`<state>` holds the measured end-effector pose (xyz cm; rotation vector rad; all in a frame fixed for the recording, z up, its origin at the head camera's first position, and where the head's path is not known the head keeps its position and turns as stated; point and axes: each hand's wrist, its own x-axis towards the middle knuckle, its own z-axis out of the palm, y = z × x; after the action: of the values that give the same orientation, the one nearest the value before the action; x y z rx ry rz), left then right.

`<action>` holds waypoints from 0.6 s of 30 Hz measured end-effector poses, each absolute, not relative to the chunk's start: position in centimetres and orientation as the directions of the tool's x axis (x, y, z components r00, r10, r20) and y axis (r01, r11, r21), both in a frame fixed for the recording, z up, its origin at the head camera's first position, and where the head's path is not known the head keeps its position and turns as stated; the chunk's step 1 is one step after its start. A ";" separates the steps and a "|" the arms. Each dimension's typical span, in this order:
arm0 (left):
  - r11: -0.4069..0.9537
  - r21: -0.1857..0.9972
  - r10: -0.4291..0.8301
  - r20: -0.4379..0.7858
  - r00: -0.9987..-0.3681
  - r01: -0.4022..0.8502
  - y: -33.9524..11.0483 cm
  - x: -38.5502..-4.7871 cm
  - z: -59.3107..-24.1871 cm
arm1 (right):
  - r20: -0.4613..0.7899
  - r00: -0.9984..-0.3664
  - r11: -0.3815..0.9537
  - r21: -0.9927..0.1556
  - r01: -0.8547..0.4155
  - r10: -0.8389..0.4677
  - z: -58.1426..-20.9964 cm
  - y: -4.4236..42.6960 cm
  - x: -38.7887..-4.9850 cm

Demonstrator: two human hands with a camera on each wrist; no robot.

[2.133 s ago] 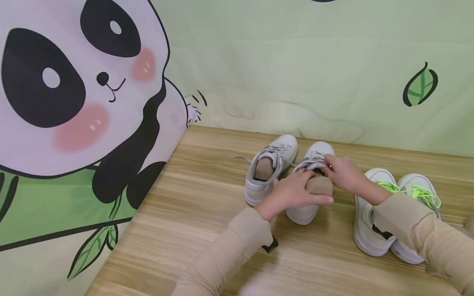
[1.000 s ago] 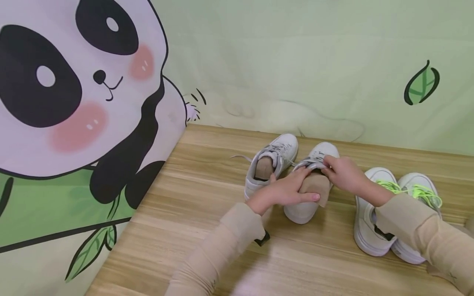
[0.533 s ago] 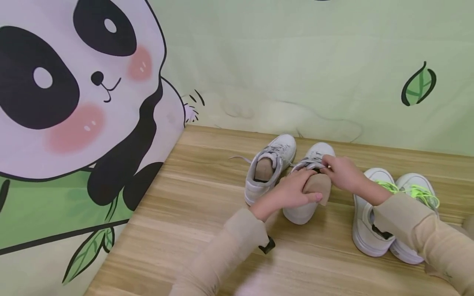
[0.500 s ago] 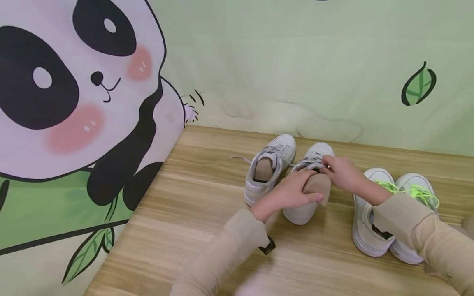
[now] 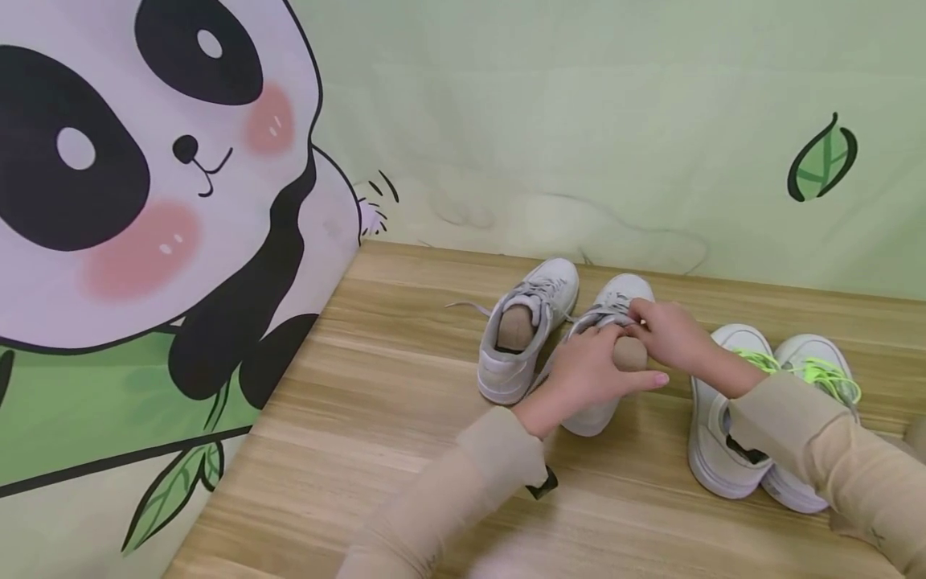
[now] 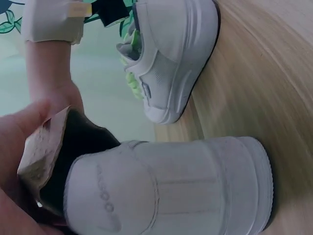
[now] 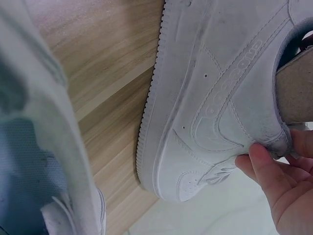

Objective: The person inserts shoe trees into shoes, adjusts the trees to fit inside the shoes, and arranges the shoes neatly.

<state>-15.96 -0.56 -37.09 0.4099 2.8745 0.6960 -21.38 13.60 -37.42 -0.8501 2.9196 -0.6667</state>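
A white sneaker [image 5: 592, 420] with grey laces stands on the wooden floor, toe toward the wall. Out of its opening sticks a tan insole [image 5: 631, 354]; the left wrist view shows a dark side to this insole [image 6: 46, 142]. My left hand [image 5: 589, 366] grips the insole, its thumb pointing right. At the front of the opening, my right hand [image 5: 673, 336] pinches the collar edge near the laces, clearest in the right wrist view. To the left stands the matching sneaker [image 5: 501, 378], a tan insole [image 5: 516, 328] inside it. The front of the held insole is hidden.
A second pair of white sneakers [image 5: 723, 466] with neon green laces stands at right, partly under my right sleeve [image 5: 788, 418]. Behind the shoes rises a pale green wall [image 5: 579, 121]; a panda picture [image 5: 217, 241] covers the left. Wooden floor [image 5: 405, 338] surrounds the shoes.
My left hand has shifted right, its thumb now further out. Less of the tan insole shows beside it than half a second ago. My right hand keeps its pinch on the sneaker.
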 end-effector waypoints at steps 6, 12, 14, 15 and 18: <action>0.856 0.493 0.246 -0.126 -0.961 0.155 -0.4 -16.3 -36.8 | 0.084 -0.852 0.765 -0.402 -0.503 -0.516 -37.4 13.5 -21.4; 0.833 0.543 0.286 -0.255 -0.924 0.109 -0.9 -16.9 -35.8 | 0.070 -0.850 0.762 -0.410 -0.502 -0.522 -37.2 13.5 -21.4; 0.831 0.545 0.299 -0.276 -0.913 0.107 -1.0 -17.0 -35.6 | 0.064 -0.850 0.760 -0.417 -0.499 -0.523 -37.1 13.4 -21.4; 0.827 0.552 0.304 -0.281 -0.910 0.105 -1.0 -17.1 -35.6 | 0.063 -0.850 0.760 -0.418 -0.498 -0.523 -37.1 13.4 -21.4; 0.802 0.592 0.303 -0.285 -0.909 0.081 -1.3 -17.2 -35.9 | 0.069 -0.849 0.758 -0.415 -0.503 -0.525 -37.1 13.4 -21.3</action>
<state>-17.16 -1.29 -35.87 0.2902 2.6211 0.8378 -21.26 13.43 -37.11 -0.8468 2.8974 -0.6616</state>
